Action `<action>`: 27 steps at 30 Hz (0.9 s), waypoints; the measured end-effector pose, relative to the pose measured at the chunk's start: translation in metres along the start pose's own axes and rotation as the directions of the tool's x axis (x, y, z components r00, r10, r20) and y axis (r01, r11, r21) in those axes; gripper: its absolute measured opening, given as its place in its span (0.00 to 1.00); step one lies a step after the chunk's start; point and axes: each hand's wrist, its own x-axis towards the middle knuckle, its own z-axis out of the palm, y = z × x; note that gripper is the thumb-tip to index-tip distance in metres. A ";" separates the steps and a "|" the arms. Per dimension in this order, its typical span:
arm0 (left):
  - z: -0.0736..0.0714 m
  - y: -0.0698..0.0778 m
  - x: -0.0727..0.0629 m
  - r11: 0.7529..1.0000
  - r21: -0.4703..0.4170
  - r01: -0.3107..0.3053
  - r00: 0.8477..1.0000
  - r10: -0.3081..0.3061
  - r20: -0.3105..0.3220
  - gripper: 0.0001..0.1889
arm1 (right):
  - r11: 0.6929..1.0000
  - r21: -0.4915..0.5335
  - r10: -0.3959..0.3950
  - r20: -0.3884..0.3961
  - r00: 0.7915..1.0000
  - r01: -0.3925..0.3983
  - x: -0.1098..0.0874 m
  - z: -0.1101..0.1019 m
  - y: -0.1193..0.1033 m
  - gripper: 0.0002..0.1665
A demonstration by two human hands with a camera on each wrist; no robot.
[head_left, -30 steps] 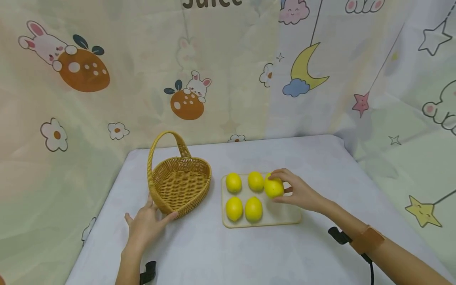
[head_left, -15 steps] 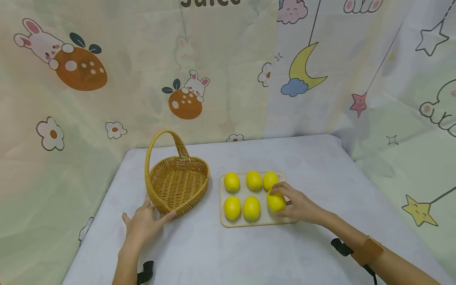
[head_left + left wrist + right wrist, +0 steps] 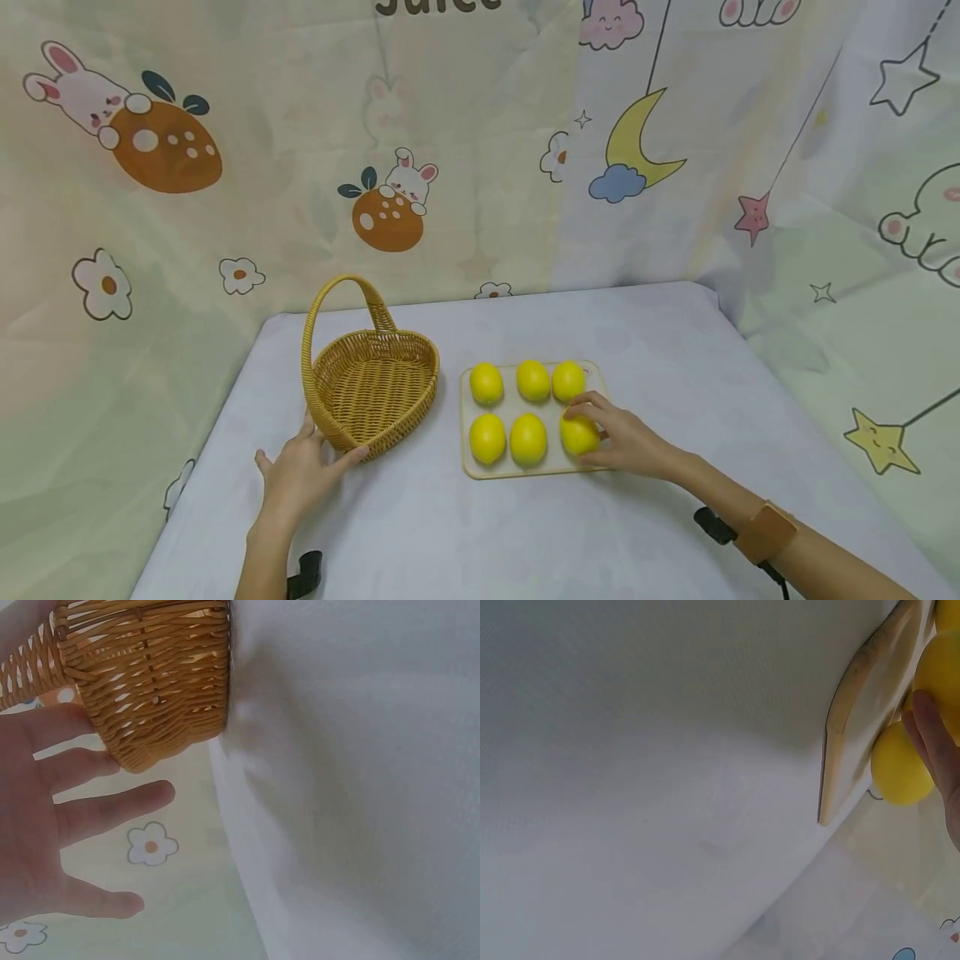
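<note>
In the head view my right hand (image 3: 626, 439) holds a yellow lemon (image 3: 579, 435) between thumb and fingers at the front right of a pale board (image 3: 501, 468). The right wrist view shows the fingers (image 3: 934, 735) against a lemon (image 3: 941, 682). Two lemons share that front row, and three form the back row, one being a lemon (image 3: 568, 381) just behind my hand. My left hand (image 3: 298, 475) touches the near left side of a heart-shaped wicker basket (image 3: 375, 392). In the left wrist view its fingers are spread and mostly straight beside the woven wall (image 3: 150, 682).
A white cloth (image 3: 525, 542) covers the table under the board and basket. The basket's tall handle (image 3: 315, 333) arches over its left side. Behind the table hangs a printed backdrop (image 3: 480, 167) with rabbits, flowers and a moon.
My right hand has brought its lemon from beside the back-right lemon toward me, to the front right of the board. The left hand stays at the basket.
</note>
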 end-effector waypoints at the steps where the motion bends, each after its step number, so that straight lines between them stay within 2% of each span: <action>1: 0.000 0.000 0.000 1.000 0.000 0.000 1.000 0.000 0.000 0.46 | 1.000 0.000 0.002 0.001 1.000 -0.002 0.000 0.001 0.000 0.32; 7: 0.001 0.000 0.000 1.000 0.002 0.002 1.000 -0.002 -0.001 0.47 | 1.000 -0.018 0.005 0.005 1.000 -0.005 0.000 0.006 0.005 0.32; 13: 0.001 0.000 0.000 1.000 0.001 0.006 1.000 -0.006 -0.003 0.48 | 0.996 -0.091 0.005 0.013 1.000 -0.003 0.000 0.009 0.007 0.32; 27: 0.002 -0.002 0.001 1.000 0.007 0.003 1.000 -0.003 -0.005 0.47 | 0.983 -0.176 -0.044 0.002 0.999 0.044 -0.001 0.008 0.008 0.34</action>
